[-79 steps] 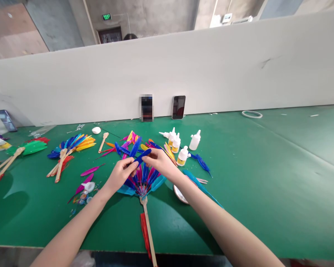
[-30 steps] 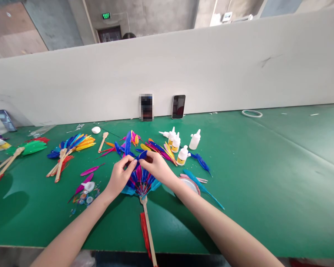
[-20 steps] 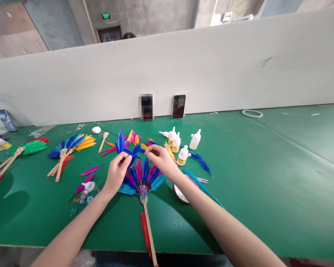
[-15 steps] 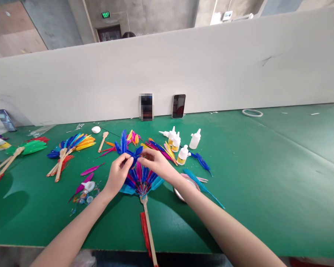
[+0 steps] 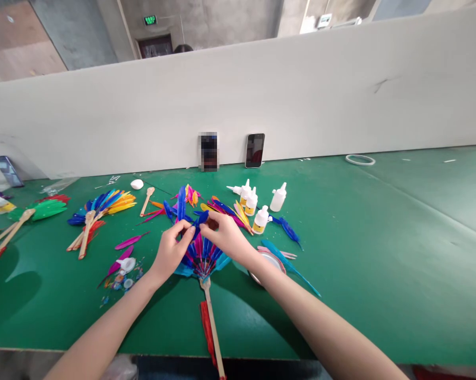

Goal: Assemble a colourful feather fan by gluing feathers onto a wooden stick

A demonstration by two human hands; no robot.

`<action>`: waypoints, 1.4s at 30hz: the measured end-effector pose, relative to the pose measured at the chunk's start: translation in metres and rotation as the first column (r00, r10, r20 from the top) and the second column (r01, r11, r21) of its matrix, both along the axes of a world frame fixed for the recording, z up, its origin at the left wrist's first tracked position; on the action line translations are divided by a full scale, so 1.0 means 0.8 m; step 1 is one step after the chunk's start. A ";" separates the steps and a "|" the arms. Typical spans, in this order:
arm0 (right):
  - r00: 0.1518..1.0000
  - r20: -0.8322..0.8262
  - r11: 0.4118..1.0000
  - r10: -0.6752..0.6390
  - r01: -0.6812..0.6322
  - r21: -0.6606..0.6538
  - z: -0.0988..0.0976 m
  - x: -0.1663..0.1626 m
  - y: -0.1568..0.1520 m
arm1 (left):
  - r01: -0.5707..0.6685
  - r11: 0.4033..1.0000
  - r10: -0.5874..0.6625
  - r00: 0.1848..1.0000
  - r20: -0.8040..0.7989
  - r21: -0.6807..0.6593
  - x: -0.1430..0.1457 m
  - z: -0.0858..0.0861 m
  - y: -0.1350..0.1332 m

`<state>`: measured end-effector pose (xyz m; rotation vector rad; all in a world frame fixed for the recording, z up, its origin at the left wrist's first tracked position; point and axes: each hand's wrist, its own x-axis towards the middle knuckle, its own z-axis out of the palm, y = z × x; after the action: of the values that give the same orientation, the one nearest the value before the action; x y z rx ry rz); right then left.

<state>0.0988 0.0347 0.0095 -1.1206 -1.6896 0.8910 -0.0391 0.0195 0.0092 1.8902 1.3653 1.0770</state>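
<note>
Both my hands meet above a feather fan (image 5: 199, 252) that lies on the green table, its wooden handle (image 5: 213, 330) toward me and a red tassel (image 5: 207, 330) beside it. My left hand (image 5: 173, 245) is closed in a pinch on a blue feather (image 5: 200, 218). The fingers of my right hand (image 5: 224, 232) pinch the same feather near its other end. Behind my left fingers another blue feather (image 5: 181, 201) stands up; I cannot tell whether it is held too. Part of the fan is hidden under my hands.
Several white glue bottles (image 5: 260, 221) stand right of my hands, near a roll of tape (image 5: 266, 266) and a turquoise feather (image 5: 291, 268). Leftward lie another feather fan (image 5: 99, 208) and a green one (image 5: 48, 209). Phones (image 5: 255, 150) lean against the white partition (image 5: 321, 100).
My hands have shifted slightly to the right and closer together, with the blue feather between them. The fan and the other things on the table have stayed in place.
</note>
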 end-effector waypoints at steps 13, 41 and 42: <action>0.986 -0.052 0.986 -0.161 0.163 0.023 0.000 0.025 0.017 | -0.019 0.999 0.023 0.994 0.103 -0.041 -0.006 0.000 0.002; 0.992 0.086 0.994 0.093 -0.097 0.040 -0.006 0.004 0.005 | 0.065 0.997 -0.065 0.998 0.003 -0.042 -0.002 -0.001 0.002; 0.993 0.071 0.995 0.095 -0.097 0.034 -0.006 0.004 0.006 | 0.069 0.996 -0.068 0.998 0.011 -0.050 -0.002 -0.002 0.002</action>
<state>0.1016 0.0391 0.0044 -1.0634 -1.8232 0.8848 -0.0408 0.0210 0.0079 1.8797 1.3008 1.0079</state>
